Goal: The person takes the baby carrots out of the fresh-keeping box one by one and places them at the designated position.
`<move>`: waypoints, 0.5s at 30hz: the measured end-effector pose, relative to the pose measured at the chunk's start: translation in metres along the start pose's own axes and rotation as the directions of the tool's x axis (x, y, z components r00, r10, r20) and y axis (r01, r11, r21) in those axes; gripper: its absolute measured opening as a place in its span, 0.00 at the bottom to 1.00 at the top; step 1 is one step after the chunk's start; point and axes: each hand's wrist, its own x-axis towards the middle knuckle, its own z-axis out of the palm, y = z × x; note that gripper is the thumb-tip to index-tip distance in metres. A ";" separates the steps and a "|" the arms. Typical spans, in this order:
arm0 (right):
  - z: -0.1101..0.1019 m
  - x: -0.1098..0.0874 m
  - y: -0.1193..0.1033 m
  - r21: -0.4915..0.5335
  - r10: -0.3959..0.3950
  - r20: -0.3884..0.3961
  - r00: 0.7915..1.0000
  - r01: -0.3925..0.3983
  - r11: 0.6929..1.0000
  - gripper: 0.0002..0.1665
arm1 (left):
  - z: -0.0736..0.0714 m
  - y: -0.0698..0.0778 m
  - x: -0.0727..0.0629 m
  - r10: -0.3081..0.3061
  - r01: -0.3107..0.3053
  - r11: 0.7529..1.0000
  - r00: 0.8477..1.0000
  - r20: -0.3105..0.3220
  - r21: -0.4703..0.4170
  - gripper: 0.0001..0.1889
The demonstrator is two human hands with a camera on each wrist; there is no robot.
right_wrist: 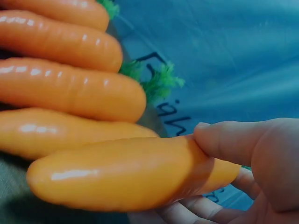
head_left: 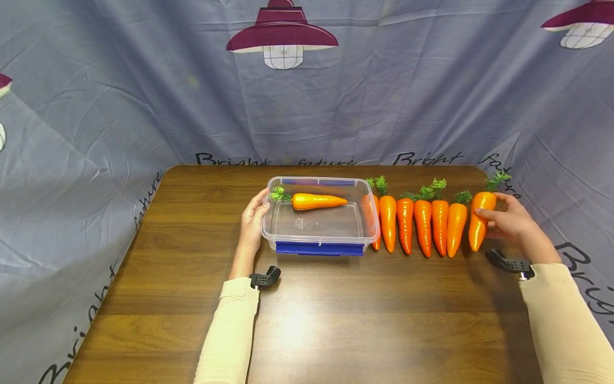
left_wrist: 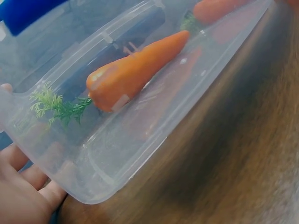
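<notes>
My left hand (head_left: 251,216) rests with its fingers against the left end of a clear plastic food box (head_left: 320,239) with blue clips. Through the box wall, the left wrist view shows its fingers (left_wrist: 35,176) at the corner. One orange carrot (head_left: 316,201) with a green leafy top lies inside, its tip to the right. Over at the right, my right hand (head_left: 515,218) pinches another carrot (head_left: 482,218) near its thick top, thumb on one side and fingers below. That carrot's tip points down toward the table, beside the last carrot (head_left: 456,229) of a row.
Several carrots lie side by side right of the box, leafy tops toward the back; the leftmost one (head_left: 376,246) shows partly through the box wall. A brown wooden table (head_left: 336,320) bears everything. Grey-blue printed curtains (head_left: 384,106) hang close behind and at both sides.
</notes>
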 end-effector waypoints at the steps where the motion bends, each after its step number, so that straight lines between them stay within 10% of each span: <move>1: 0.000 0.000 0.003 -0.011 0.009 0.001 1.000 -0.009 1.000 0.53 | 0.000 0.000 0.000 -0.002 0.002 1.000 1.000 0.002 -0.004 0.25; 15: 0.003 0.005 0.027 -0.016 0.061 0.029 0.998 -0.061 0.998 0.56 | -0.001 -0.001 0.000 -0.019 0.019 1.000 1.000 0.013 -0.007 0.25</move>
